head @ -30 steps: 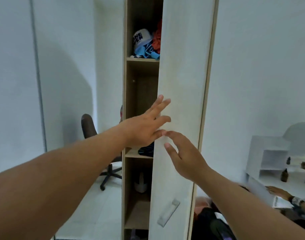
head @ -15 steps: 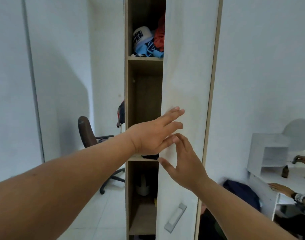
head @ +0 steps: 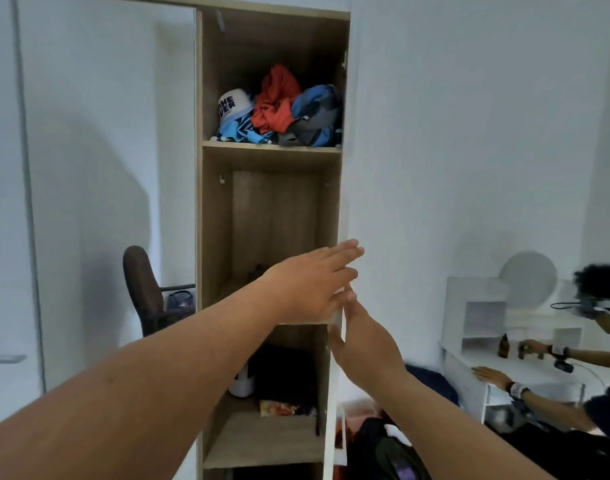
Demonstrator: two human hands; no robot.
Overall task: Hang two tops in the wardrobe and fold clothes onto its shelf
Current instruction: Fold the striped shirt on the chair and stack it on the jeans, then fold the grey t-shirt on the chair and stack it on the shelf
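The tall, narrow wooden wardrobe (head: 269,209) stands straight up, its long side running from floor to top, and its open front faces the person. Its white door (head: 335,403) is swung wide, so only the thin edge shows, running up and down on the right side. The left hand (head: 310,285) reaches across with flat, straight fingers lying against that door edge, holding nothing. The right hand (head: 362,341) is just below it, fingers straight and pointing up, touching the same edge, thumb on the wardrobe side. A messy pile of red, blue and grey clothes (head: 289,112) with a white cap (head: 232,105) sits on the top shelf (head: 272,147). The middle space looks bare and roomy. Dark things sit lower down. A brown office chair (head: 142,289) stands left of the wardrobe.
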